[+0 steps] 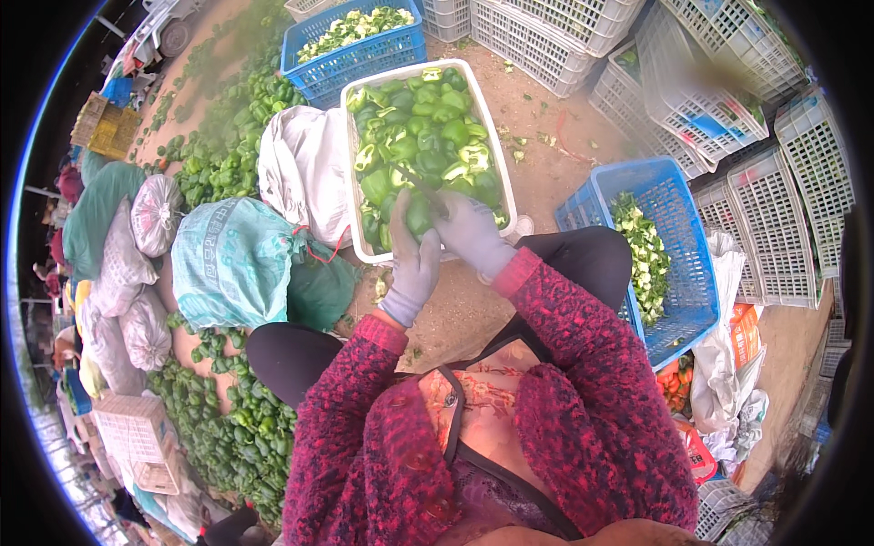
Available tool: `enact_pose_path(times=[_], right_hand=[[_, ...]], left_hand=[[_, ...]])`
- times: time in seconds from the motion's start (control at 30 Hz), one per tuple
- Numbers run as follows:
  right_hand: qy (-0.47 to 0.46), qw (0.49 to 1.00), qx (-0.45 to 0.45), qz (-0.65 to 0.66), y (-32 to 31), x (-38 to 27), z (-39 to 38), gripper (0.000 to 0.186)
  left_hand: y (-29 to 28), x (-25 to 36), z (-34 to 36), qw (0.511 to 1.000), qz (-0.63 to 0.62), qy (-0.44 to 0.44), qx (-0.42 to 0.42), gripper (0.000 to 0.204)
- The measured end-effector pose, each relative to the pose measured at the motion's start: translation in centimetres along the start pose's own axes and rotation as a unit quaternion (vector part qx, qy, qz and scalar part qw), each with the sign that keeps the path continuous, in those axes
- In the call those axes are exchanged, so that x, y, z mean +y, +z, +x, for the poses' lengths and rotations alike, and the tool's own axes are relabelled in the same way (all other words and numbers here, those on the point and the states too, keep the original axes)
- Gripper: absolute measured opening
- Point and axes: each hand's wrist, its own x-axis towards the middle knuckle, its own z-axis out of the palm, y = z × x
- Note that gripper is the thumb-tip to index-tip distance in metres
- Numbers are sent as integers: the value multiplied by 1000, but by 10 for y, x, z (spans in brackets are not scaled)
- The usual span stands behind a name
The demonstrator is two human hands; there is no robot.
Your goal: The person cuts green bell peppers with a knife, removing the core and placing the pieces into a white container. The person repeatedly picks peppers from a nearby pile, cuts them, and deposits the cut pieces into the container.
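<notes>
Green pepper lies gripped between left fingers; right fingers clasp a knife.

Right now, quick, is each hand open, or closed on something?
Left hand: closed, fingers around a green pepper.
Right hand: closed on what looks like a knife, its handle hidden.

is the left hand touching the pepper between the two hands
Touching. The head view shows it: the left hand cups the pepper, its gloved fingers against the left side and no gap between them.
</notes>
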Motion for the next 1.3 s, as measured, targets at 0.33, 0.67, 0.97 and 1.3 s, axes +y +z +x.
enact_pose_path(times=[0.33, 0.67, 0.97, 1.3], right_hand=[[-28, 984, -173, -31, -95, 7, 26, 54], [143, 918, -242, 280, -126, 24, 72, 38], [116, 832, 122, 529, -130, 51, 153, 26], [275, 866, 402, 115, -313, 265, -64, 38]], left_hand=[[24, 28, 32, 994, -40, -88, -52, 41], [48, 25, 87, 799, -486, -334, -118, 56], [101, -58, 154, 726, -604, -328, 27, 46], [75, -226, 261, 854, 448, -37, -262, 81]])
